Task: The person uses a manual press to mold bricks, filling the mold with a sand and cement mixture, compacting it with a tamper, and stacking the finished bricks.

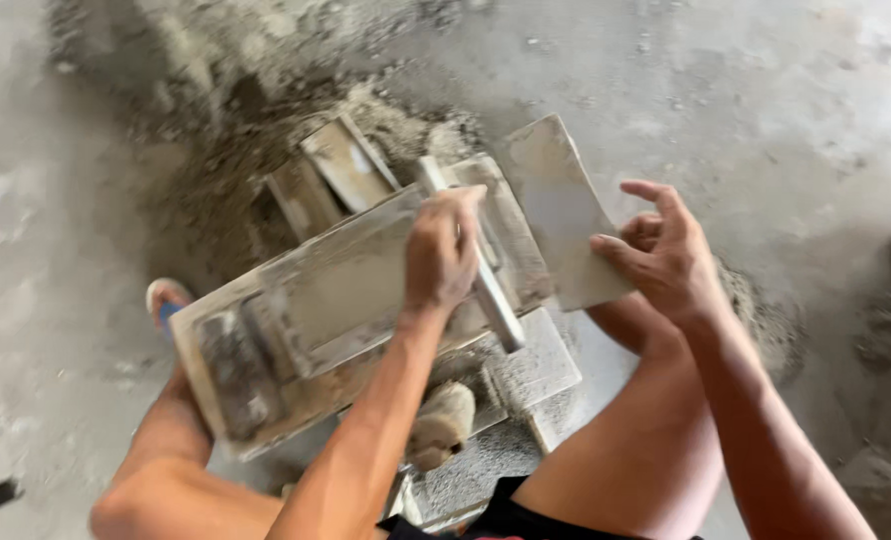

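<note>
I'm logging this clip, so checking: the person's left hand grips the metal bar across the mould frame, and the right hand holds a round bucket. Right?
Not quite. The head view shows the right hand holding a flat grey plate, not a round bucket. The left hand does grip the metal bar across the mould frame.

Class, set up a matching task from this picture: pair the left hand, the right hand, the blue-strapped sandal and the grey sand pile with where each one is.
Column A
1 left hand
2 right hand
3 blue-strapped sandal
4 grey sand pile

Column B
a at the mould's left end
b behind the mould
c gripping a grey metal bar on the cement-caked rectangular mould
d holding a flat grey plate

Pairs: 1-c, 2-d, 3-a, 4-b
</note>
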